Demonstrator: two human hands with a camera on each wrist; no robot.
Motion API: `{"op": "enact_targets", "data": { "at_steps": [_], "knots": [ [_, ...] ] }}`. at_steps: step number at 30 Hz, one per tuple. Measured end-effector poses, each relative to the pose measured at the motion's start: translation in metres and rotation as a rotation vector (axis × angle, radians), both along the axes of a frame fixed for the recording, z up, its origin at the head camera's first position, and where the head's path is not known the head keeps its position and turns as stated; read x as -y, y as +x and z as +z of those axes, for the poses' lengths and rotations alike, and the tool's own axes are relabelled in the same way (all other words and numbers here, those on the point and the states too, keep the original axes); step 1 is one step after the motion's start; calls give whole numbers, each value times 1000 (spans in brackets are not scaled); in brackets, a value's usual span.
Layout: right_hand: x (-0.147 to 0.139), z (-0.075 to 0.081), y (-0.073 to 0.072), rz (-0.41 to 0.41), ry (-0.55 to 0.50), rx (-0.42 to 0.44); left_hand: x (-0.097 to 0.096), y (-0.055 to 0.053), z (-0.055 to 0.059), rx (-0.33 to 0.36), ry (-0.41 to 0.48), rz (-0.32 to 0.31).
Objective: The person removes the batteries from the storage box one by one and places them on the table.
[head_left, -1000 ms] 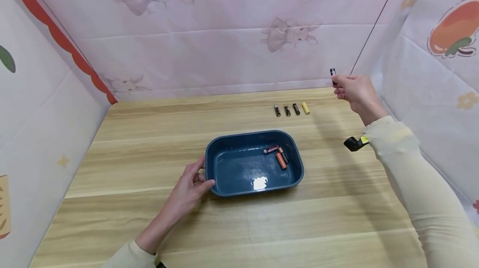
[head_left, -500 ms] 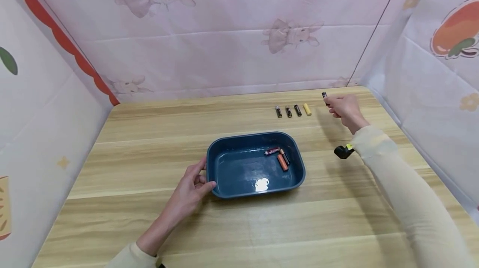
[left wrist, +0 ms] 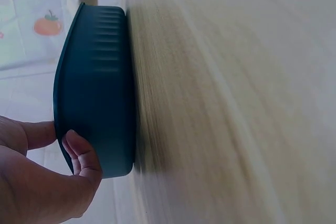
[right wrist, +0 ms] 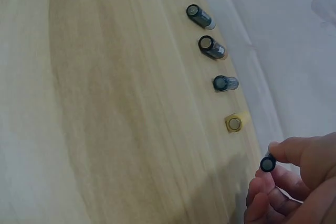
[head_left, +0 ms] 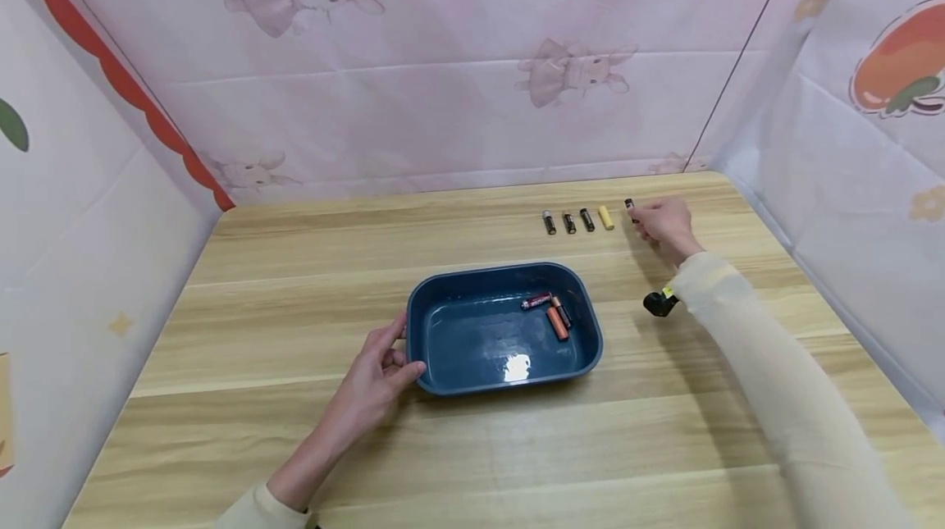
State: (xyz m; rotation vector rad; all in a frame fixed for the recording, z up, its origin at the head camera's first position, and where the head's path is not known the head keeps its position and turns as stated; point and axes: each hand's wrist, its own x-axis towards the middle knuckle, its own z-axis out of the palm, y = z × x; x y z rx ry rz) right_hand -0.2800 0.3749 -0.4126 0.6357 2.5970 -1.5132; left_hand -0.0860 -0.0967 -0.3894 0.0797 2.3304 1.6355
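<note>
At the back right, my right hand (head_left: 664, 221) pinches a dark battery (head_left: 630, 206) between thumb and fingers; the right wrist view shows the battery's end (right wrist: 268, 163). Whether it touches the table cannot be told. Just left of it lies a yellow battery (head_left: 606, 218), in a row with three dark batteries, the nearest being a black one (head_left: 586, 220). My left hand (head_left: 376, 373) grips the left end of a dark blue rectangular tray (head_left: 502, 388), thumb at the rim and fingers against the outer wall. Inside lie a dark red battery (head_left: 536, 300), an orange battery (head_left: 557, 323) and a black-and-copper battery (head_left: 563, 312).
The wood-grain table (head_left: 295, 299) ends at a pink rabbit-print cloth wall (head_left: 435, 119), close behind the row. Printed cloth also rises at both sides. A black wrist-worn piece (head_left: 659, 303) hangs by the right sleeve.
My right hand has come down and left with the dark battery, from above the far right corner to beside the yellow one. The left hand stays on the tray.
</note>
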Motion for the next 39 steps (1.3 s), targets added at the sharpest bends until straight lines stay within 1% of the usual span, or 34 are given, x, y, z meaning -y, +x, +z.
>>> {"op": "enact_targets", "data": {
  "at_steps": [4,6,9,15,19,28,39],
  "knots": [
    [1,-7,-3,-17,19,13,-1,0,0,-1,-6,1],
    [2,-10,-4,-9,32,10,-1,0,-1,-2,-10,2],
    [5,-12,-4,19,99,5,-1,0,-1,-1,-9,2],
    [11,-13,-3,67,287,-19,0,0,-1,0,-7,3],
    [13,-15,-3,84,350,-40,0,0,-1,1,-7,3],
    [13,-17,-5,93,387,-62,0,0,1,2,-17,5],
    [12,-17,-4,94,394,-64,0,1,1,3,-28,5]
  ]
}}
